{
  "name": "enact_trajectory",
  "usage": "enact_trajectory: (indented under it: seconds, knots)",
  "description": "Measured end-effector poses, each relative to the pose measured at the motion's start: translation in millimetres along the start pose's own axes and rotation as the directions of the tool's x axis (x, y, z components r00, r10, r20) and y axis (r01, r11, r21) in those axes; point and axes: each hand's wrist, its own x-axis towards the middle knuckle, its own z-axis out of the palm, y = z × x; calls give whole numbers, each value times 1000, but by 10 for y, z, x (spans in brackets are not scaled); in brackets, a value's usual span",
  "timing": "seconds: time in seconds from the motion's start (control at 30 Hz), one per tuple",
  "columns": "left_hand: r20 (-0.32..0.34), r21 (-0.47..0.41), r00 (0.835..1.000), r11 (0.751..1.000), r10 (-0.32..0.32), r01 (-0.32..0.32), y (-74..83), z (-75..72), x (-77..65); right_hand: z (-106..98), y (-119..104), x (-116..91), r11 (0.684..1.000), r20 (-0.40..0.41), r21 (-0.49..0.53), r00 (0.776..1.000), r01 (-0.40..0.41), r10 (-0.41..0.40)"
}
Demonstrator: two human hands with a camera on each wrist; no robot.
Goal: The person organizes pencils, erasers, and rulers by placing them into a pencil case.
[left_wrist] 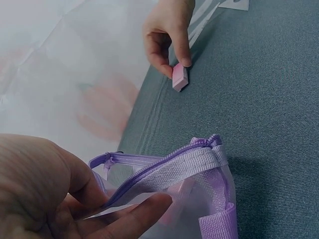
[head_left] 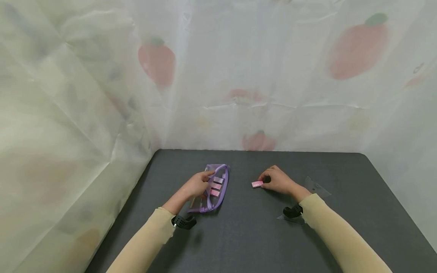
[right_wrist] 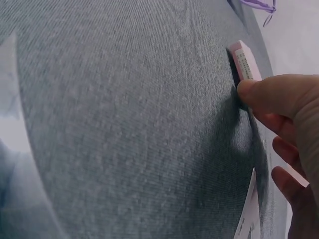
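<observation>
A clear zip pouch with purple trim (head_left: 223,189) lies towards the left of the dark table. My left hand (head_left: 198,185) pinches its zipped edge, thumb on one side and fingers inside the open mouth (left_wrist: 149,181). Through the clear side, several small pink blocks (head_left: 215,193) show in a row. To the right of the pouch, my right hand (head_left: 278,181) pinches a small pink block (head_left: 257,184) by one end between thumb and fingers, close over the table. A white label with fine print (right_wrist: 244,63) covers one face of that block.
Near the right wrist lie clear, thin, triangular plastic pieces, one behind it (head_left: 316,187) and one partly under the wrist strap (head_left: 286,219). Pale sheeting with fruit prints (head_left: 211,125) hangs along the table's back and left edges. Both wrists wear black straps (head_left: 184,222).
</observation>
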Motion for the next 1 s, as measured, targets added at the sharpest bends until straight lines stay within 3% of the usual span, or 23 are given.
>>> enact_trajectory:
  seconds: [0.3,0.73,1.0]
  knots:
    - [-7,19,1000,1000,1,-1,15,-11,-14,57,-113,86,1000,-66,24,998,-10,12]
    - [-3,-3,1000,1000,-3,3,0,-6,11,327,-505,337,1000,-190,30,982,-7,12]
    - [-9,13,1000,1000,-10,10,-3,-2,29,534,-773,459,998,-151,39,988,49,-43]
